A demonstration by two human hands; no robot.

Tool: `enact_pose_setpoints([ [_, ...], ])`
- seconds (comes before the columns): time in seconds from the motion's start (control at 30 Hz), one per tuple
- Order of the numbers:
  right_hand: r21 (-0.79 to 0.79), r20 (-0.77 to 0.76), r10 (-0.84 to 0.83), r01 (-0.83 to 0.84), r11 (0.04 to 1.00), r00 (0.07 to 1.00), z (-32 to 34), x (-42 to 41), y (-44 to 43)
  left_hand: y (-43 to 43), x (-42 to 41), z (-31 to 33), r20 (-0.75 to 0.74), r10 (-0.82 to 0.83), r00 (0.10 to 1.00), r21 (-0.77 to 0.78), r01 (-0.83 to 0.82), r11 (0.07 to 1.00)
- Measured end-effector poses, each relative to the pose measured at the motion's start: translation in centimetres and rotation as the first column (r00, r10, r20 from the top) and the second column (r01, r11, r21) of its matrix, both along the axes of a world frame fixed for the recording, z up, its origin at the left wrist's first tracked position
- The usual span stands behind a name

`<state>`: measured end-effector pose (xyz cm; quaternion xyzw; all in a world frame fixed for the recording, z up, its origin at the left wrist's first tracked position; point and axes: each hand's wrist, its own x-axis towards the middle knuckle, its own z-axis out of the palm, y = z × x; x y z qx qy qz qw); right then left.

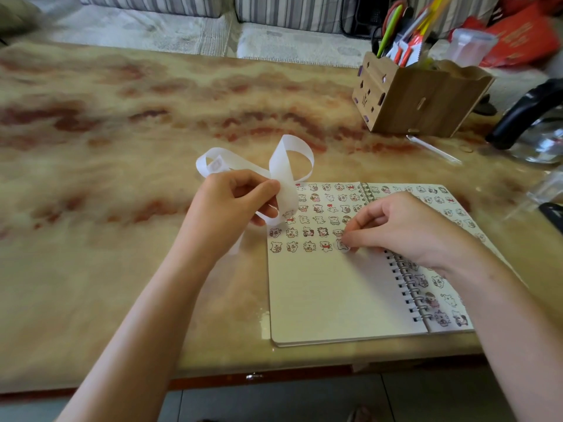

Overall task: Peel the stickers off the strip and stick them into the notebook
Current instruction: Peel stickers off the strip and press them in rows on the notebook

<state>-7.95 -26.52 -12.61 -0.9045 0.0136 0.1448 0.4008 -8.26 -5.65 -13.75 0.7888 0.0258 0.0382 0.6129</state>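
The stickers' point(308, 231) tiny cartoon prints are too small for us to read. Our left grip point(240, 202) closes round the looping white paper strip point(283, 166), left of the right grip point(405, 226) and apart from it. That right grip pinches a small round sticker point(341, 245) onto the cream page of the open spiral-bound notebook point(329, 300), ending the lowest row. Below it the page is bare; leftward spreads the marbled surface point(122, 147).

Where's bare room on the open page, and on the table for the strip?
Page: the left page is bare below the sticker rows. Table: bare tabletop left of the notebook, past the left hand holding the strip. Crowded: far right by the wooden organizer, and the last row, where the right hand pinches a sticker.
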Motion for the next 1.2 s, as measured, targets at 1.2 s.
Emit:
enact_pose_setpoints([
  [1.2, -0.186, 0.095, 0.028, -0.010, 0.982, 0.995, -0.86, 0.16, 0.50, -0.09, 0.24, -0.30, 0.016, -0.038, 0.999, 0.002, 0.038, 0.999],
])
